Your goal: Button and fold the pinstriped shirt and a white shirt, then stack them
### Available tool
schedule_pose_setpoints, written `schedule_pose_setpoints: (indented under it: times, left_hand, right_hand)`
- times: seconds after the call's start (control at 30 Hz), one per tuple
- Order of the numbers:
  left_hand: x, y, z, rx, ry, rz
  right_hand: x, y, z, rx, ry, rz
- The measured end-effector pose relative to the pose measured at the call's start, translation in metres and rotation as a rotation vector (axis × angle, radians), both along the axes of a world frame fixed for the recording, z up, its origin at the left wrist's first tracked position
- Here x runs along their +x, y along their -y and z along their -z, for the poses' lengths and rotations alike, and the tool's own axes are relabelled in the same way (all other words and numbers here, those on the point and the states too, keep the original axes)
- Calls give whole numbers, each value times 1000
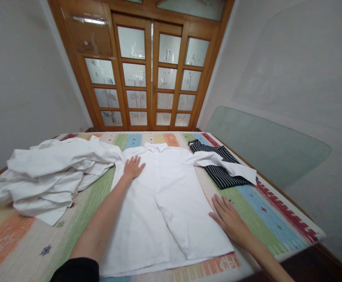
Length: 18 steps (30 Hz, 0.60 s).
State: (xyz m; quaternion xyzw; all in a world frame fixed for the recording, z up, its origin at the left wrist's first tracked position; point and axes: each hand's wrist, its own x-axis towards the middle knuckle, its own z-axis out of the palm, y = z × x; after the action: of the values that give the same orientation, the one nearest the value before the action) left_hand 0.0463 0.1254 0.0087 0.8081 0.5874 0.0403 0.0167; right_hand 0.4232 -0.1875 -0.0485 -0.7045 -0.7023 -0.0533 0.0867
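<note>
Two arms (102,225) (257,247), one outspread shirt (143,219)

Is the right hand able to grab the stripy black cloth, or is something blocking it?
Probably yes. Only tablecloth shows between the right hand and the stripy black cloth. A white sleeve lies across the cloth, but the near edge looks uncovered.

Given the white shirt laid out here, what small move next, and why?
I'd probably sweep the right hand across the lower front of the white shirt to flatten it: a slanting fold runs there toward the hem, that hand is already by the side edge, and the left hand lies on the chest.
</note>
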Motion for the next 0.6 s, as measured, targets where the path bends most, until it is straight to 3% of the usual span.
schedule_pose_setpoints:
  times: [0.13, 0.23, 0.37, 0.6]
  left_hand:
    - [-16, -1, -2, 24, -12, 80]
    - [-23, 11, -2, 36, -13, 124]
    - [-30, 48, 6, 24, 14, 205]
    - [-76, 119, 18, 77, 68, 246]
  right_hand:
    - [2, -2, -5, -56, -33, 50]
    - [-5, -8, -17, -61, -81, -3]
    - [-36, -18, -43, -88, -199, -182]
    - [-115, -34, -87, -319, -467, -455]
